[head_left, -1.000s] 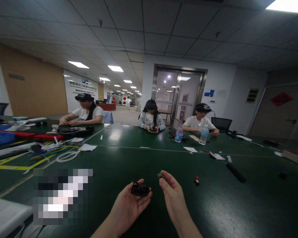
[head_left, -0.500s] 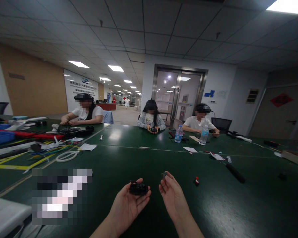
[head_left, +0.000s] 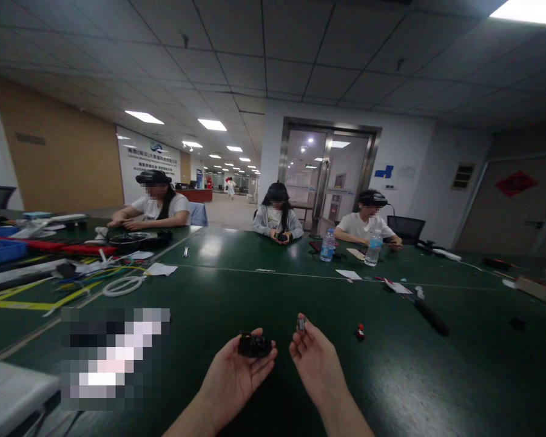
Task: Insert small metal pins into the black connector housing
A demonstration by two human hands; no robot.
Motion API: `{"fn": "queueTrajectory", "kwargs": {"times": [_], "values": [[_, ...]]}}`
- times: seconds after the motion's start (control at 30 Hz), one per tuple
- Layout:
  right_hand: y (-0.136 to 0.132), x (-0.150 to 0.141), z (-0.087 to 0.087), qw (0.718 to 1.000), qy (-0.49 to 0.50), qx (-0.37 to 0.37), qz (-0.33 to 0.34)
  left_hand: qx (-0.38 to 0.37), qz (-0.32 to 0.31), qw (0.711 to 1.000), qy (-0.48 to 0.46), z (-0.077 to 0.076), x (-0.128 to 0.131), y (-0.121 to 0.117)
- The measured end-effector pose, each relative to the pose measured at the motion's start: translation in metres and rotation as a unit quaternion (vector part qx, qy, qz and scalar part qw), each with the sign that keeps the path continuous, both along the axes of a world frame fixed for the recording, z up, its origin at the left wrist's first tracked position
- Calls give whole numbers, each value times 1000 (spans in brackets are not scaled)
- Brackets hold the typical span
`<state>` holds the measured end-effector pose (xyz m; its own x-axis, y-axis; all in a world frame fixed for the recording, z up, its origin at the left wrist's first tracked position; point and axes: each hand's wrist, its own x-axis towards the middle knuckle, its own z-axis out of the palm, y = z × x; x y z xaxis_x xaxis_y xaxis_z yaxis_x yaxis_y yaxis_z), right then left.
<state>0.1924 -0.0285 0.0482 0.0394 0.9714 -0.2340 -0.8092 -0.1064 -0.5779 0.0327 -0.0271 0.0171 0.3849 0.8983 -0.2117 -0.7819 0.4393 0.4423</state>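
Observation:
My left hand (head_left: pixel 236 376), palm up above the near part of the green table (head_left: pixel 282 297), holds a small black device (head_left: pixel 255 346) with its thumb and fingers around it. The exact kind of this device is too dark to tell. To the right of it, my right hand (head_left: pixel 316 358) pinches a small grey, flat, rectangular piece (head_left: pixel 301 325) between thumb and fingers. The two hands are apart, and the piece does not touch the device. A small red and black item (head_left: pixel 360 331) lies on the table to the right of my right hand.
A black rod-like tool (head_left: pixel 431 317) lies at the right. Two water bottles (head_left: pixel 327 246) stand farther back. Cables (head_left: pixel 122 286), papers and blue trays (head_left: pixel 2 252) crowd the left, with a white box (head_left: pixel 16 397) at the near left. Three people sit across the table.
My right hand has turned the grey piece slightly, so more of its flat face shows. My left hand and the black device are nearly still.

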Motion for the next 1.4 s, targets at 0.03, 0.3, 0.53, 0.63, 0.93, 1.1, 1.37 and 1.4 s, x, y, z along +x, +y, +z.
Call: {"fn": "queueTrajectory", "kwargs": {"times": [0.03,0.3,0.53,0.63,0.93,1.1,1.37,1.4], "values": [[0,0,0,1000,6,-3,0,-1,-1,1000,-1,0,0,0],[0,1,0,1000,22,-11,9,-4,-2,1000,-2,0,-1,-1],[2,2,-3,1000,23,-5,13,-7,2,1000,-9,2,-2,-2],[1,2,-3,1000,25,-11,10,-10,2,1000,-6,3,-1,-3],[2,1,-2,999,38,-27,1,-9,2,1000,-13,-3,-1,0],[4,1,-3,999,27,-31,-5,-8,-6,1000,-21,-5,-2,0],[6,3,-10,999,-39,-1,-3,-15,-9,1000,-19,-3,-1,0],[6,4,-11,999,-44,2,-2,-16,-8,1000,-18,-2,-1,0]]}}
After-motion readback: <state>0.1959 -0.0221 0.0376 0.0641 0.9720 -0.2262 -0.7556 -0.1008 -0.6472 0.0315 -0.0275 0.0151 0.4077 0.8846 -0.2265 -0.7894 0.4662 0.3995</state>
